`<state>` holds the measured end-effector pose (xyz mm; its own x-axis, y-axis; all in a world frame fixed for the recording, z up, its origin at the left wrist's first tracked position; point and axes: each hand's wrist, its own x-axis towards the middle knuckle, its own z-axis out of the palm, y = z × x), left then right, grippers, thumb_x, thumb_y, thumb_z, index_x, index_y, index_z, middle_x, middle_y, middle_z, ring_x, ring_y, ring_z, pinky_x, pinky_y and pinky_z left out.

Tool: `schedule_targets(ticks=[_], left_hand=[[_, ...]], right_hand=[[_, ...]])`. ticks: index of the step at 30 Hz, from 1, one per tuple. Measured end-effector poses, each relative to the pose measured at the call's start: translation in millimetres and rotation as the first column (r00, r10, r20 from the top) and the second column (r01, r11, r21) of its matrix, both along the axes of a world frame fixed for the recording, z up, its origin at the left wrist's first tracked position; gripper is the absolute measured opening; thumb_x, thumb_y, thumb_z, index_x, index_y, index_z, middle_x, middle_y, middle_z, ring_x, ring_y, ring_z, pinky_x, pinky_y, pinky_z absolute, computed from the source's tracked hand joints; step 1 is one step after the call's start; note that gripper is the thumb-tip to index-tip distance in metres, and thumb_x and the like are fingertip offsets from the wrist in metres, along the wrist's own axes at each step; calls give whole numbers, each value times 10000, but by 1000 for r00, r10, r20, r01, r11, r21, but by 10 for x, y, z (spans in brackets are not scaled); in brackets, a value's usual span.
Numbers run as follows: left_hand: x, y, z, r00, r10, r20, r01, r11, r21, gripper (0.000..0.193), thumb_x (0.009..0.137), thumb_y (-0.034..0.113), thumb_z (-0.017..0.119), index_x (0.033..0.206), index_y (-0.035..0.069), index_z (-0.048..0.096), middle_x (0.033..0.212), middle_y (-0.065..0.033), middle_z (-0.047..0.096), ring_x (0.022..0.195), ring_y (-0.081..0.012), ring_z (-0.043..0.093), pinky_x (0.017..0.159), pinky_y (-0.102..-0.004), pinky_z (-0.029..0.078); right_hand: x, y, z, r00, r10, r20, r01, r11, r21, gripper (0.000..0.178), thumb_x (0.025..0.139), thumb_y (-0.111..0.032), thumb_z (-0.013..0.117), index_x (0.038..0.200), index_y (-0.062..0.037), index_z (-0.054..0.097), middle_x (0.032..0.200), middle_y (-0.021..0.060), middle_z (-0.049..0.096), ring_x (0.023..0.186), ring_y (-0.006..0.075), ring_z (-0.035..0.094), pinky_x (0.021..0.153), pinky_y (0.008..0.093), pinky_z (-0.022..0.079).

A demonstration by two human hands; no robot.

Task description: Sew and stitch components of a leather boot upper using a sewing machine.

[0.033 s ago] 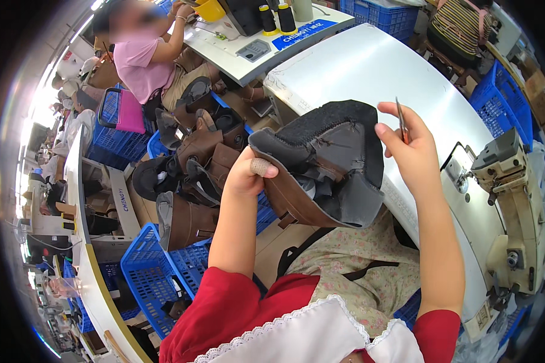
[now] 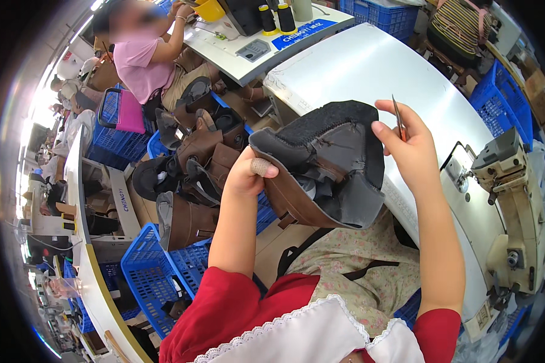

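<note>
My left hand (image 2: 248, 175), with a tan wrap around its thumb, is closed on the left edge of a boot upper (image 2: 290, 196). The upper is brown leather outside, with a dark grey and black lining and a fuzzy black panel facing up. It is held above my lap, its opening toward me. At its far right edge is my right hand (image 2: 409, 139), holding slim pointed thread snips (image 2: 401, 121) with an orange part. The snips point up and away from the upper. The right thumb and index fingertips are close to the black edge; whether they touch it I cannot tell.
A white table (image 2: 369, 66) lies beyond the upper, with a sewing machine (image 2: 508, 199) at its right. Several brown boot uppers (image 2: 188, 218) are piled left, over blue crates (image 2: 148, 272). A person in pink (image 2: 142, 69) sits at another table, far left.
The right hand has shifted very slightly left, and the snips have tilted a little with it. The left hand and the upper are nearly still.
</note>
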<state>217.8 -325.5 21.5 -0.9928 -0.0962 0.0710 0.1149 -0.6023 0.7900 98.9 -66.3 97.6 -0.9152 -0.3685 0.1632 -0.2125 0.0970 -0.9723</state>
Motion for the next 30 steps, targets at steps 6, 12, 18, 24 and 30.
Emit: schedule_targets(ticks=[6, 12, 18, 24, 30], left_hand=[[-27, 9, 63, 1000, -3, 24, 2, 1000, 4, 609, 464, 49, 709, 1063, -28, 636, 1031, -117, 693, 975, -256, 653, 907, -348, 492], [-35, 19, 47, 999, -15, 45, 19, 995, -93, 580, 472, 58, 719, 1045, 4, 653, 1014, -79, 694, 960, -206, 639, 880, -312, 484], [-44, 51, -106, 982, -85, 168, 100, 991, -86, 670, 453, 64, 725, 1112, -13, 636, 1090, -101, 685, 1033, -233, 626, 945, -326, 455], [-60, 50, -166, 982, -119, 148, 132, 988, -83, 610, 490, 72, 719, 1090, -11, 648, 1064, -100, 695, 1000, -231, 640, 931, -311, 458], [-57, 121, -13, 993, -69, 94, 74, 996, -44, 441, 560, 34, 664, 995, -29, 685, 954, -80, 706, 883, -197, 650, 850, -296, 493]], right_hand=[[-67, -122, 55, 995, 80, 62, -85, 993, 80, 395, 820, -231, 757, 1127, -17, 634, 762, -11, 618, 586, 40, 483, 550, 218, 410], [-72, -105, -30, 996, 44, 72, -55, 986, 155, 286, 815, -240, 764, 917, -11, 629, 683, -21, 573, 597, 56, 496, 553, 218, 400], [-137, -66, -233, 1000, -4, 11, 1, 979, 205, 244, 811, -187, 761, 856, 4, 615, 651, -38, 512, 596, 49, 424, 538, 230, 355], [-156, -87, -294, 999, -34, 24, 28, 982, 187, 241, 816, -186, 757, 879, 2, 619, 661, -25, 538, 605, 47, 461, 550, 229, 377], [-3, -100, -198, 993, -20, 117, 30, 996, -85, 294, 839, -158, 736, 1070, -5, 639, 701, -1, 600, 630, 53, 519, 549, 217, 404]])
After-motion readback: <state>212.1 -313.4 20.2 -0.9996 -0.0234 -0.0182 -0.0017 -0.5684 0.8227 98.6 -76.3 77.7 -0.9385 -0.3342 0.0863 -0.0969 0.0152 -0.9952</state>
